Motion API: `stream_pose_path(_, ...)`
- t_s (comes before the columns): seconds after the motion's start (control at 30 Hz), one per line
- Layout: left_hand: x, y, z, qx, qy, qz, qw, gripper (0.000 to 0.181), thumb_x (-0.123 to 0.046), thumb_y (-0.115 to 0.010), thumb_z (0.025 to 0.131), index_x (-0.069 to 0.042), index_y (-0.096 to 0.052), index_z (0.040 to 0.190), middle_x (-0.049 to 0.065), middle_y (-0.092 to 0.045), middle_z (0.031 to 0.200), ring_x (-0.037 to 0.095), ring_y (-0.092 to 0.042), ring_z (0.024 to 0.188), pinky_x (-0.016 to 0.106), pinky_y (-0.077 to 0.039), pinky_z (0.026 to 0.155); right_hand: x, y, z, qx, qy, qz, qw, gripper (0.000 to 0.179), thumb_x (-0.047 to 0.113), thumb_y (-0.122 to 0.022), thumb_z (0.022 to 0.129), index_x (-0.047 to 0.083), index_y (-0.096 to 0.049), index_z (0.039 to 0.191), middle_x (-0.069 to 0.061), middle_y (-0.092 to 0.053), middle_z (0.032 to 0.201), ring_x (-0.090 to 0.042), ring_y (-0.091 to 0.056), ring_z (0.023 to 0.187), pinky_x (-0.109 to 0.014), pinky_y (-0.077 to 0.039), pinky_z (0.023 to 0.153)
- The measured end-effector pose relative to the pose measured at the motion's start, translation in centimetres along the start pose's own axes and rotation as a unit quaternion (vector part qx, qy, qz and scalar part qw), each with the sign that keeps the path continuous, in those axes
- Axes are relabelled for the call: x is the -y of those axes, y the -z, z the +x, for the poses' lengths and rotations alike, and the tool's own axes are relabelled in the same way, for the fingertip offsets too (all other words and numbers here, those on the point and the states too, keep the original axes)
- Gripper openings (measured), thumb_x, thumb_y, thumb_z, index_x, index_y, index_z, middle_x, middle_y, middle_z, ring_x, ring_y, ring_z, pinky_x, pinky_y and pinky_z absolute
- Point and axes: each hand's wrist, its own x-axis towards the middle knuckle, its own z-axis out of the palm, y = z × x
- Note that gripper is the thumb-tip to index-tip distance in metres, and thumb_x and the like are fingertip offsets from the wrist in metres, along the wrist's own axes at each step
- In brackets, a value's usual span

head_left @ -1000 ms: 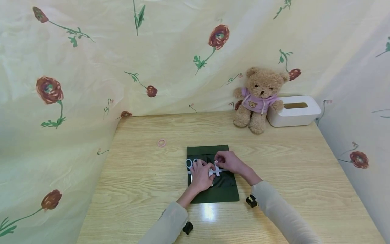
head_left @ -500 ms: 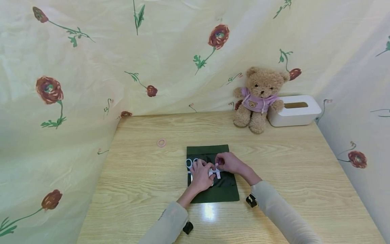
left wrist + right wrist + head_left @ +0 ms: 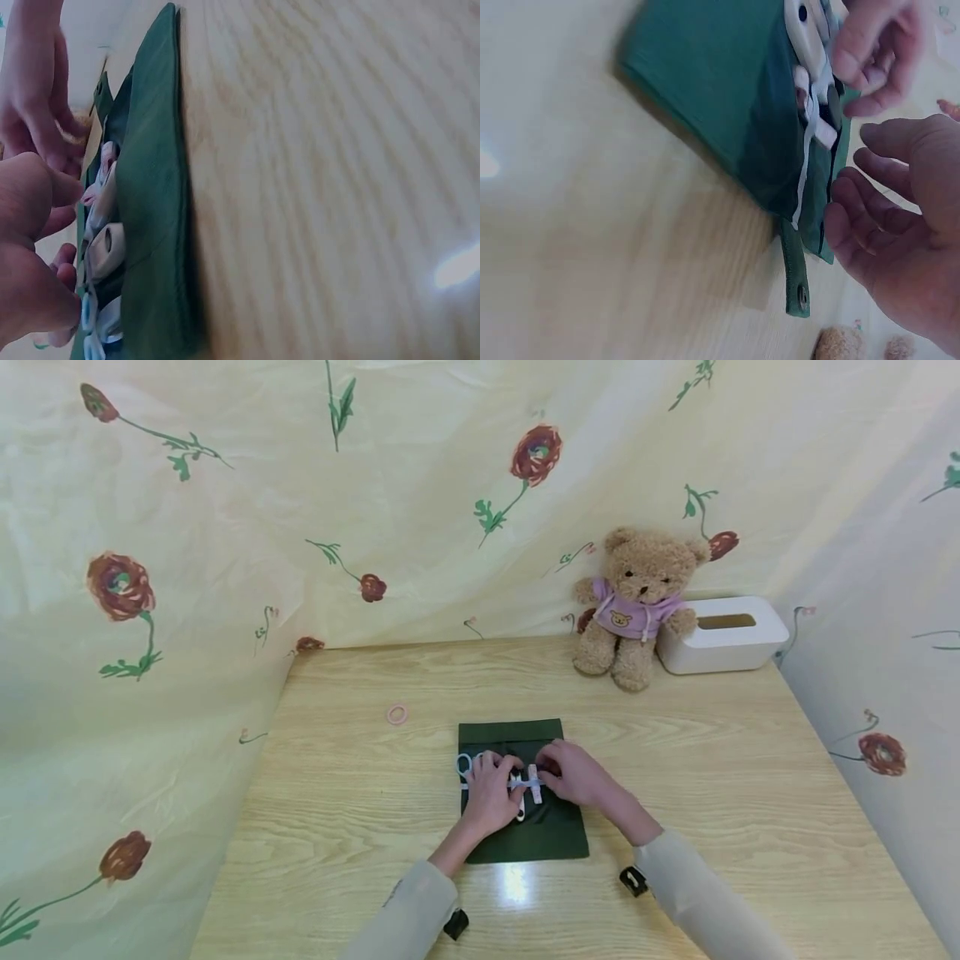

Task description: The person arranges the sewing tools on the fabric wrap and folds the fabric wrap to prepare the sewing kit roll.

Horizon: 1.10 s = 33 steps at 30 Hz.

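A dark green fabric pouch [image 3: 527, 847] lies spread on the table, with an elastic band [image 3: 804, 176] across it. Behind the band sit light blue scissor handles [image 3: 464, 765], a white piece with a round hole [image 3: 804, 34] and a small white-and-pink strip [image 3: 535, 784]. My left hand [image 3: 491, 789] rests over the middle items with bent fingers, thumb and forefinger apart close to the band; its far fingers are partly hidden. Just right of the strip, my right hand [image 3: 576, 773] hovers over the pouch, fingers loosely curved, holding nothing in the right wrist view.
A pink ring [image 3: 397, 715] lies on the wooden table [image 3: 337, 827] up and left of the pouch. At the back right sit a teddy bear [image 3: 637, 610] and a white tissue box [image 3: 723, 652]. A snap strap [image 3: 795, 274] sticks out from the pouch's side.
My right hand pinched the white-and-pink strip and slid it down toward me; now it has let go and moved slightly right. My left hand has stayed nearly in place.
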Motion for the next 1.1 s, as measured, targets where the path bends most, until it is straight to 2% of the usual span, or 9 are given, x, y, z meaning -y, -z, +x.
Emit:
stream_pose_path(0.13,0.3,0.7,0.9,-0.003,-0.025,0.011,0.9996,0.021,-0.015,-0.066,0.095,-0.016,-0.064,0.116,0.007,-0.046,0.114,0.028,-0.04,0.103,0.046,-0.031,0.084,1.0,-0.9,-2.4,-0.027,0.038,-0.025,0.9986,0.008,0.003,-0.072,0.088,0.002,-0.069,0.095,-0.001,-0.057,0.085,-0.012,-0.053,0.073,-0.031,-0.048,0.065)
stream_pose_path(0.3,0.6,1.5,2.8,0.025,-0.068,0.076,0.9945,0.025,-0.019,-0.057,0.101,-0.018,-0.064,0.126,0.008,-0.05,0.132,0.03,-0.042,0.118,0.051,-0.034,0.094,3.3,-2.6,-5.3,-0.029,0.09,-0.063,0.9936,0.012,0.006,-0.073,0.087,0.003,-0.071,0.098,-0.003,-0.063,0.094,-0.016,-0.06,0.085,-0.035,-0.053,0.073)
stream_pose_path(0.4,0.7,1.8,3.9,0.06,-0.098,0.128,0.9851,0.031,-0.022,-0.051,0.104,-0.017,-0.062,0.132,0.008,-0.049,0.141,0.03,-0.041,0.126,0.052,-0.033,0.098,4.7,-3.8,-6.6,-0.015,0.122,-0.082,0.9891,0.018,0.01,-0.072,0.087,0.003,-0.072,0.104,-0.005,-0.065,0.103,-0.019,-0.062,0.094,-0.037,-0.053,0.081)
stream_pose_path(0.5,0.7,1.9,4.9,0.101,-0.116,0.179,0.9717,0.035,-0.026,-0.045,0.107,-0.018,-0.059,0.138,0.007,-0.046,0.147,0.029,-0.039,0.132,0.052,-0.033,0.102,5.7,-4.8,-7.4,0.008,0.145,-0.105,0.9838,0.024,0.014,-0.072,0.089,0.004,-0.071,0.111,-0.008,-0.064,0.112,-0.022,-0.061,0.102,-0.039,-0.051,0.086)
stream_pose_path(0.6,0.8,1.8,5.6,0.137,-0.119,0.215,0.9595,0.038,-0.028,-0.04,0.108,-0.021,-0.056,0.142,0.005,-0.043,0.151,0.028,-0.037,0.137,0.051,-0.032,0.104,6.2,-5.4,-8.0,0.043,0.145,-0.139,0.9786,0.031,0.021,-0.069,0.092,0.005,-0.069,0.119,-0.009,-0.062,0.122,-0.023,-0.058,0.11,-0.042,-0.048,0.09)
stream_pose_path(0.7,1.0,1.9,5.8,0.16,-0.112,0.231,0.953,0.04,-0.03,-0.037,0.109,-0.023,-0.053,0.145,0.003,-0.04,0.153,0.026,-0.036,0.138,0.05,-0.031,0.106,6.4,-5.8,-8.3,0.071,0.134,-0.175,0.9728,0.037,0.03,-0.068,0.094,0.008,-0.068,0.124,-0.008,-0.06,0.128,-0.023,-0.055,0.116,-0.044,-0.046,0.092)
stream_pose_path(0.77,1.1,2.0,5.9,0.168,-0.109,0.233,0.9516,0.041,-0.031,-0.036,0.109,-0.024,-0.052,0.146,0.002,-0.039,0.154,0.025,-0.036,0.139,0.049,-0.031,0.106,6.4,-5.9,-8.5,0.076,0.128,-0.197,0.9689,0.041,0.036,-0.067,0.094,0.009,-0.068,0.125,-0.007,-0.059,0.131,-0.023,-0.054,0.118,-0.044,-0.045,0.092)
stream_pose_path(0.9,1.2,2.6,5.9,0.169,-0.096,0.222,0.9554,0.04,-0.031,-0.037,0.109,-0.025,-0.053,0.145,0.002,-0.04,0.153,0.026,-0.038,0.136,0.05,-0.031,0.104,6.2,-5.9,-8.7,0.059,0.13,-0.22,0.9651,0.043,0.044,-0.066,0.093,0.01,-0.07,0.12,-0.007,-0.06,0.129,-0.023,-0.054,0.117,-0.044,-0.044,0.09)
stream_pose_path(1.1,2.2,3.5,5.4,0.16,-0.061,0.198,0.9651,0.039,-0.031,-0.038,0.109,-0.025,-0.054,0.144,0.003,-0.043,0.148,0.03,-0.041,0.128,0.052,-0.033,0.096,5.4,-4.9,-9.4,0.025,0.111,-0.213,0.9704,0.04,0.047,-0.067,0.092,0.011,-0.073,0.107,-0.007,-0.064,0.12,-0.024,-0.057,0.11,-0.045,-0.044,0.086)
